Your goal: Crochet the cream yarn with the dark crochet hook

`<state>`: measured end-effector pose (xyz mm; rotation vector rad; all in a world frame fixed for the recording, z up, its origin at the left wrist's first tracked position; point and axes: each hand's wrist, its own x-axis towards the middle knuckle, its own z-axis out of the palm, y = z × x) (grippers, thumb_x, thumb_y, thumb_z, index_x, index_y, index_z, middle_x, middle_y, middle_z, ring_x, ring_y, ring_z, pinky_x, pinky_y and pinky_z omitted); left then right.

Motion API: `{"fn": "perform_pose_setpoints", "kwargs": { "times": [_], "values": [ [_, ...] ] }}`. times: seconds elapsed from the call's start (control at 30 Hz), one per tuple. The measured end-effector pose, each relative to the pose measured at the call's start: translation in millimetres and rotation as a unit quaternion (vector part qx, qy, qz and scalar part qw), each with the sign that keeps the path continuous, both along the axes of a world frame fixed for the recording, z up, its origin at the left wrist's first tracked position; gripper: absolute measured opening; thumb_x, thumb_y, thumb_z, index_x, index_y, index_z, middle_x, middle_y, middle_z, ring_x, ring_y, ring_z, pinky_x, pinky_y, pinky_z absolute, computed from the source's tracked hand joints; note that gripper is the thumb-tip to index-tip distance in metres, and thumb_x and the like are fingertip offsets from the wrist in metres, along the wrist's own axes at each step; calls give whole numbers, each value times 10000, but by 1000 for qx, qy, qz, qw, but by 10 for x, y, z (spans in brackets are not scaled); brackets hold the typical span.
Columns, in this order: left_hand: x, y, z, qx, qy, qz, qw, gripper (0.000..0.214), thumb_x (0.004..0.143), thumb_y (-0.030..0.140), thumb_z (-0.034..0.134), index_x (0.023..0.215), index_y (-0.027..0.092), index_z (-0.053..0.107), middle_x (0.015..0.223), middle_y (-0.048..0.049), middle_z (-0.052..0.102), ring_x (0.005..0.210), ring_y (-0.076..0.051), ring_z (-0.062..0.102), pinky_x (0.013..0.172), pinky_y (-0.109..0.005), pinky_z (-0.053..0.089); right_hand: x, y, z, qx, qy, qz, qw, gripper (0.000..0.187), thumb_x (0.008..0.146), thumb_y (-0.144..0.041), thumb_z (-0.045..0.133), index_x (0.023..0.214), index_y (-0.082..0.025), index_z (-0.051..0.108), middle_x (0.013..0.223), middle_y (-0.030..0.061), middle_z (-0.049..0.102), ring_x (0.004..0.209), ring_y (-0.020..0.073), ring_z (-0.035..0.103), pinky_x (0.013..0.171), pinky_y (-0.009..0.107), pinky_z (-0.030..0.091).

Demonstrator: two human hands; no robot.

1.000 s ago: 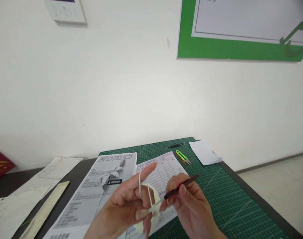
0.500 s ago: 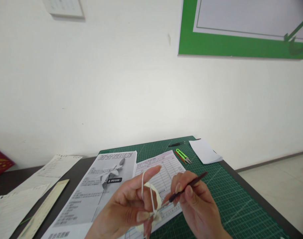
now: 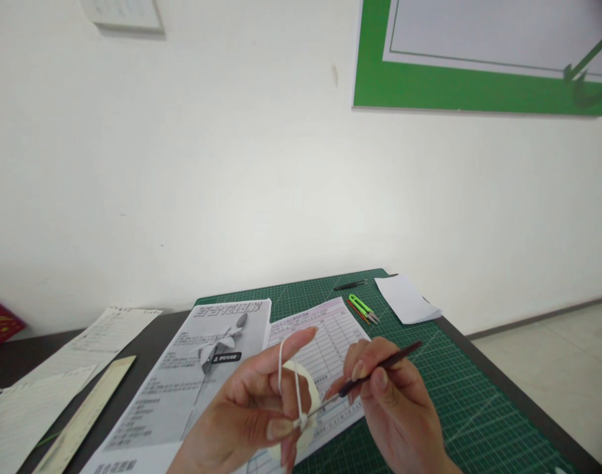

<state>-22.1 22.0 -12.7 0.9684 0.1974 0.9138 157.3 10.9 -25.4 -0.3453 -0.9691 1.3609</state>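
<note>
My left hand (image 3: 259,401) pinches a small piece of white crochet work (image 3: 301,420) between thumb and fingers. White yarn (image 3: 298,392) runs from it up over the raised index finger. In my right hand (image 3: 394,398) is a crochet hook (image 3: 383,367) with a dark handle, held like a pen. Its thin metal shaft points left and its tip meets the white piece, where the exact hold of the loop is too small to tell. Behind the left fingers a round cream yarn ball (image 3: 308,382) is partly hidden.
Under the hands lie a printed form (image 3: 330,336) and a flower-pattern sheet (image 3: 182,368) on a green cutting mat (image 3: 469,401). Green thread snips (image 3: 363,307), black tweezers (image 3: 349,286) and white paper (image 3: 407,299) lie farther back. A ruler (image 3: 86,415) and handwritten sheets (image 3: 93,342) are at left.
My right hand has drawn the hook slightly to the right and up, showing more shaft. The white piece now sits tighter at the left fingertips. The left hand has hardly moved.
</note>
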Motion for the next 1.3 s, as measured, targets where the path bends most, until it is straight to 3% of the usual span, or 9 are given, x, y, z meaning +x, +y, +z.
{"fn": "perform_pose_setpoints", "kwargs": {
  "times": [0.17, 0.6, 0.9, 1.3],
  "values": [
    [15, -2, -41, 10, -10, 13, 1000, 631, 721, 102, 651, 1301, 279, 479, 613, 33, 521, 569, -101, 516, 550, -208, 436, 21, 2, -37, 33, -8, -8, 999, 136, 841, -337, 582, 814, -222, 648, 700, -7, 539, 662, 150, 555, 647, 313, 453],
    [-13, 4, -36, 10, 2, 10, 1000, 646, 728, 124, 646, 1314, 316, 455, 650, 21, 519, 526, -82, 421, 460, -165, 469, 48, -11, -28, 115, -40, -47, 992, 116, 857, -298, 566, 877, -223, 652, 733, 11, 588, 729, 159, 602, 660, 304, 483],
    [-22, -10, 76, -18, 45, 22, 999, 628, 715, 130, 680, 1284, 318, 495, 624, 31, 529, 513, -70, 446, 490, -170, 467, 53, -30, -40, 113, -57, -60, 990, 113, 856, -294, 565, 883, -231, 655, 738, 18, 607, 726, 160, 605, 641, 295, 485],
    [-31, 46, 1, 26, 26, 26, 999, 664, 762, 111, 635, 1358, 273, 392, 693, 8, 567, 576, -102, 549, 517, -197, 480, 32, -52, -72, 120, -89, -118, 982, 112, 855, -243, 562, 902, -233, 663, 709, 16, 609, 633, 143, 587, 578, 283, 480]
  ]
}}
